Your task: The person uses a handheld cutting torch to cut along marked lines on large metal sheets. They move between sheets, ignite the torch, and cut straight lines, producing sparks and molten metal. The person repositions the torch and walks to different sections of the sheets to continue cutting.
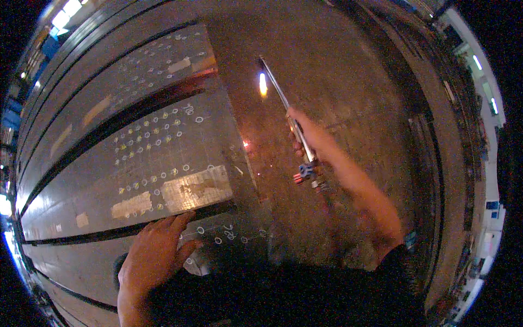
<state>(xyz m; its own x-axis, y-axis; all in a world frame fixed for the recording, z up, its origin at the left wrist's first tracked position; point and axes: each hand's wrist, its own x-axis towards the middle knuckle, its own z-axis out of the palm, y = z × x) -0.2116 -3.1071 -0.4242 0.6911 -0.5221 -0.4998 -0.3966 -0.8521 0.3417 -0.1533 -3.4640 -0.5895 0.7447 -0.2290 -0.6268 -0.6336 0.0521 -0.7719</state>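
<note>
Near left: our left hand (155,250) lay flat, fingers spread, on steel plate (163,163) with chalk-circled holes. Right hand (305,136) gripped cutting torch (289,117) shut, flame (263,84) far over floor. We judged risk: wandering flame could scorch plate, hand.

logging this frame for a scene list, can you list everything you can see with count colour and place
steel plates: several, grey, laid side by side across the left half, dark gaps between them
chalk circles: many, white and yellowish, in rows on the plates
pale patches: a few, light tan, on the nearer plates
floor: one, brown and rusty, centre and right
cutting torch: one, long silvery tube with blue and red valves near the grip, centre
flame: one, bright yellow-white, beside the torch tip
ceiling lights: several, white, along the rim of the picture
left hand: one, flat on the near plate edge, lower left
right hand: one, gripping the torch tube, centre
</note>
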